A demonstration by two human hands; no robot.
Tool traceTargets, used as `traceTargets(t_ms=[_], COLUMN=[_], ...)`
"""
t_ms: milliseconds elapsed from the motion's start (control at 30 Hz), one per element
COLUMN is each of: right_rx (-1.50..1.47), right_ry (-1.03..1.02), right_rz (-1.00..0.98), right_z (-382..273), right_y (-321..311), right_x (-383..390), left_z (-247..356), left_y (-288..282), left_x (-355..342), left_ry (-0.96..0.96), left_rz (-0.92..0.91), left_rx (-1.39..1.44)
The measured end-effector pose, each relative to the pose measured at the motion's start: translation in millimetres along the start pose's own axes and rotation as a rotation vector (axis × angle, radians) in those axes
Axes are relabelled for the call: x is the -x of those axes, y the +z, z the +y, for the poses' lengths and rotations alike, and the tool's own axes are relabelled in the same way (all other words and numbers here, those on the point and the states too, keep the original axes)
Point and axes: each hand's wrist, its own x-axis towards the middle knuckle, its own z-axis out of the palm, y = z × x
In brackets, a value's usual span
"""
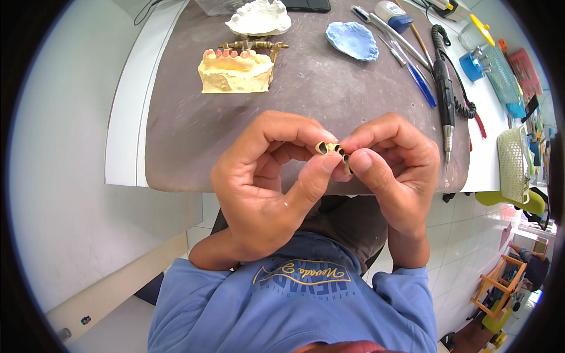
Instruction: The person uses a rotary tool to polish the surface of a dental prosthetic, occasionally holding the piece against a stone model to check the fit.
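Observation:
Between my two hands, over the front edge of the bench, is a dental bridge, a short row of cream-coloured crowns with dark hollow insides turned up. My left hand pinches its left end with thumb and fingertips. On the other end, the thumb and fingers of my right hand are closed. Fingertips hide part of the bridge. Farther off to the left stands a yellow plaster dental model with reddish tooth stumps, beside a brass articulator.
Behind the model lies a white plaster cast; a blue mould piece rests right of it. Along the right are a blue pen, a black rotary handpiece with a coiled cord, and a pale basket. Another person is far right.

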Motion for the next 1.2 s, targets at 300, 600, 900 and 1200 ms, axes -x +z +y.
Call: traceTargets(t_ms=[300,600,900,1200], right_rx=[-0.02,0.064,0.431,0.482], right_ry=[0.005,0.044,-0.239,-0.318], right_rz=[0.012,0.037,0.014,0.018], right_z=[-0.1,-2.7,4.2,5.2], right_y=[0.7,2.8,-2.0,0.1], right_x=[-0.7,-1.3,-3.3,-2.4], left_z=[2.7,-1.0,-11.6,-19.9], left_y=[2.3,1.5,-1.8,-1.0], left_x=[-1.1,-0.3,1.1,6.1], left_ry=[-0.084,-0.035,0.263,0.415], left_rz=[0.018,0.004,0.0,0.032], left_rx=[-0.05,-0.075,-0.221,-0.313])
